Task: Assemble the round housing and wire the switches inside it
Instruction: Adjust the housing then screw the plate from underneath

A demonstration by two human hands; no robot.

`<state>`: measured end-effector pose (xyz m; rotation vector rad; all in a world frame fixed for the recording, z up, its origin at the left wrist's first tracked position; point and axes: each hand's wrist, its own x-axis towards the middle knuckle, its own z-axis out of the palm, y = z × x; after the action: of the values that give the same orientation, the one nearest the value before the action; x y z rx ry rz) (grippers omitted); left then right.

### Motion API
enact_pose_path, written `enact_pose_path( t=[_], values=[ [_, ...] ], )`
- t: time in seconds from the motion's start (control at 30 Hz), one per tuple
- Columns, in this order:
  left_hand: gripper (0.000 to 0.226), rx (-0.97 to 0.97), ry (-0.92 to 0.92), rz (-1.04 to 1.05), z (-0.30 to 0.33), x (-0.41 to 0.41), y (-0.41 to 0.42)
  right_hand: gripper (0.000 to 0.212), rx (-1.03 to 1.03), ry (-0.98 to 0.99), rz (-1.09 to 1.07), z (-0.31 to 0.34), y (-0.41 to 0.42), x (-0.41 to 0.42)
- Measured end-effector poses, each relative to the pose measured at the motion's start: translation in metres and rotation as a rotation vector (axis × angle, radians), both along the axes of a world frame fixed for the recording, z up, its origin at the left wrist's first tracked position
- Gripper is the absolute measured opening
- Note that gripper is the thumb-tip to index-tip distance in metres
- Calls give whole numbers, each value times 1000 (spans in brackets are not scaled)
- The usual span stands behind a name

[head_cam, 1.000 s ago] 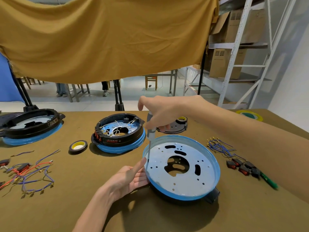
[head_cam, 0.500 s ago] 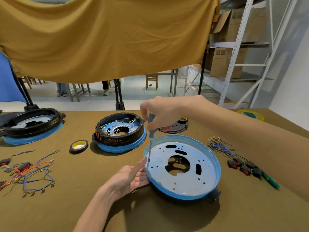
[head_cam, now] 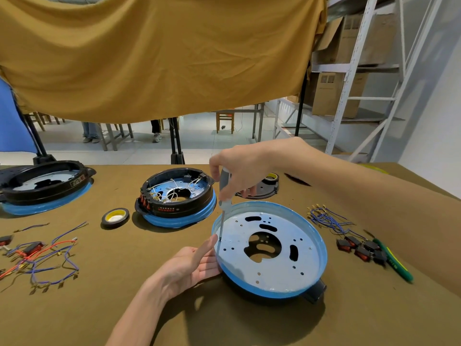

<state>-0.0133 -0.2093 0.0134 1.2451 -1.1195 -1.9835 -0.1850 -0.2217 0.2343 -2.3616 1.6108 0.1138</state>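
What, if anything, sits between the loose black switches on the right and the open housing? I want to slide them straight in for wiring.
Nothing visible blocks that path: only bare table lies between the black switches and the housing. The raised blue rim faces them, so they would need lifting over it. The blue wires lie farther back, the green tool beyond the switches.

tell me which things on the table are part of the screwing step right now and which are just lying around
In use:
right hand gripping the grey-handled screwdriver
round blue-rimmed housing with perforated metal plate
left hand braced open against its rim

Lying about:
black tape roll with yellow core
wired black housing
loose blue and red wires
black rocker switches
green-handled tool
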Motion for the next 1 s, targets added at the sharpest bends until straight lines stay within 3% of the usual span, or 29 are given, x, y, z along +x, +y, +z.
enact_pose_path(
  t=[0.13, 0.47, 0.73, 0.87, 1.0],
  values=[
    [90, -2, -8, 8, 0, 1, 0, 16, -10, -25, 28, 1, 0, 0],
    [83, 5, -7, -15, -2, 2, -3, 18, -14, -25, 9, -2, 1, 3],
    [84, 13, -13, 0, -3, 0, -4, 27, -21, 0, -22, -3, 2, 10],
    [87, 3, -7, -8, -3, 0, -3, 38, 92, 7, -4, 7, 5, 9],
    [92, -11, -31, -23, -1, 2, -3, 25, 18, 15, 93, 9, 5, 9]
  ],
)
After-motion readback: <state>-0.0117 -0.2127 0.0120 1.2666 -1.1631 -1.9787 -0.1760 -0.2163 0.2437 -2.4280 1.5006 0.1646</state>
